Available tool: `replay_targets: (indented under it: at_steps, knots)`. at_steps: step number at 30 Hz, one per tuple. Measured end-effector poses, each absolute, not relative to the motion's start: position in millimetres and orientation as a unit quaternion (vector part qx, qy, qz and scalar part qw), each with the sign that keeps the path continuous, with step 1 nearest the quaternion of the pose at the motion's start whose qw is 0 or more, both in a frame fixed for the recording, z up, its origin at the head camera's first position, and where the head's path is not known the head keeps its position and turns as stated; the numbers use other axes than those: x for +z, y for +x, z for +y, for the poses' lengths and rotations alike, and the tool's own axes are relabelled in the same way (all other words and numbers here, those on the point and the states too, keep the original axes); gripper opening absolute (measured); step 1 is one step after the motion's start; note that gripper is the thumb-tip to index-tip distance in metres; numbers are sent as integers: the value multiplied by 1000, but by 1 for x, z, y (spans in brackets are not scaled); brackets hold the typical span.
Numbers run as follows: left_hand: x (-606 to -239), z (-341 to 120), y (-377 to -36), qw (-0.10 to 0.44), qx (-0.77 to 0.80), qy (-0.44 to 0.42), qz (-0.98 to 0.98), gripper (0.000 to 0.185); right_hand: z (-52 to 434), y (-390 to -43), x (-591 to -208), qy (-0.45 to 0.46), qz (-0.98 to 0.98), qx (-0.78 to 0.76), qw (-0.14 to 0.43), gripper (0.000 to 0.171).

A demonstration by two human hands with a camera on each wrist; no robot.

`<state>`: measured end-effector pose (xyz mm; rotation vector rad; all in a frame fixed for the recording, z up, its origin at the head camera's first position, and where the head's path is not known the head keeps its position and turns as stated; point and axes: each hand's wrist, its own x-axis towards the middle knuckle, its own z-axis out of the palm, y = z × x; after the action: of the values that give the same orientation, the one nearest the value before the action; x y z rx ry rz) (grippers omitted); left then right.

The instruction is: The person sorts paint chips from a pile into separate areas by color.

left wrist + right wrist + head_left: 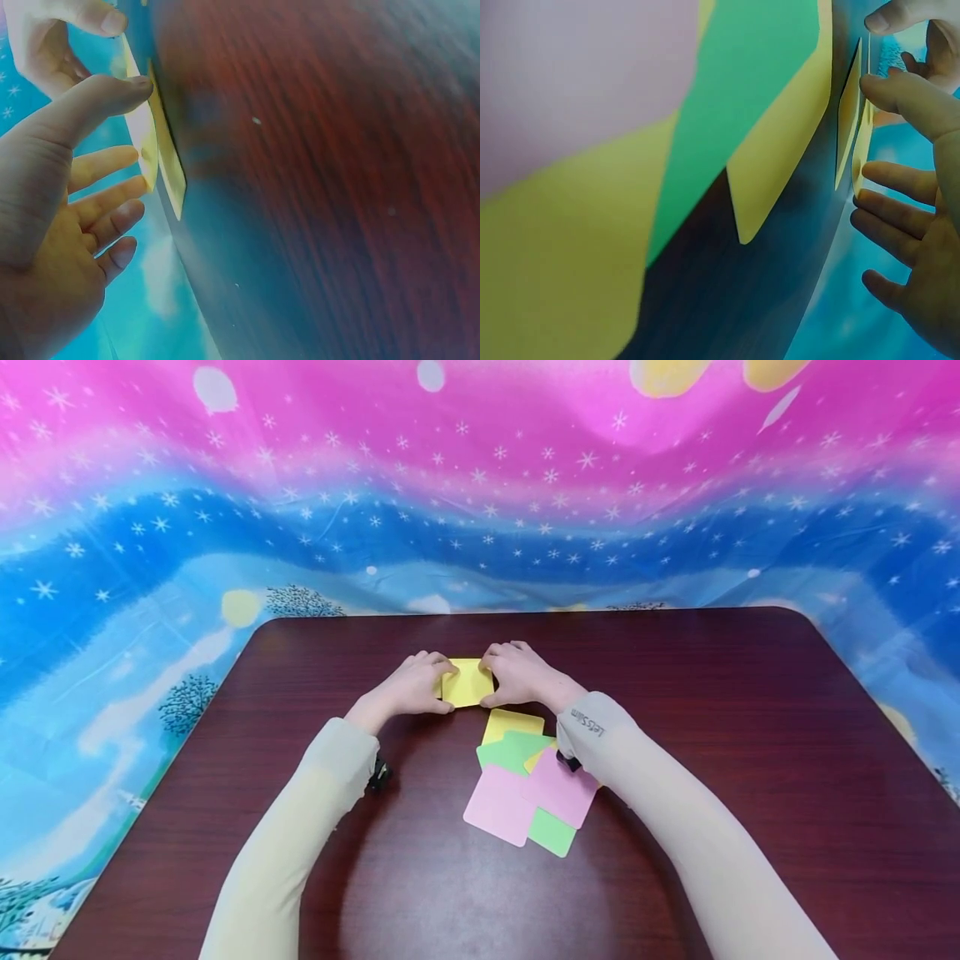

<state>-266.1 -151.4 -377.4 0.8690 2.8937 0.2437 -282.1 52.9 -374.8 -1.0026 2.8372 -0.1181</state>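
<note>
Upper yellow card (467, 682): held at the table's (712, 710) far middle, its left edge pinched by the left hand (411, 685), its right by the right hand (525, 677). Lower yellow card (169, 161): seen just beneath. Pink, green and yellow card pile (528, 785): loosely overlapped, nearer, slightly right.
</note>
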Motion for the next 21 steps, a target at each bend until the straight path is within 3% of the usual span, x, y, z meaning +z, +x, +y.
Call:
replay_targets:
  at_steps: [9,21]
  knots:
    - [-376,-159,-272,61,75,275,957,46,40,-289,-372,-330,941,-10,68,58]
    - [-377,-163,-286,91,60,266,958,48,31,-292,-376,-312,945,-12,93,56]
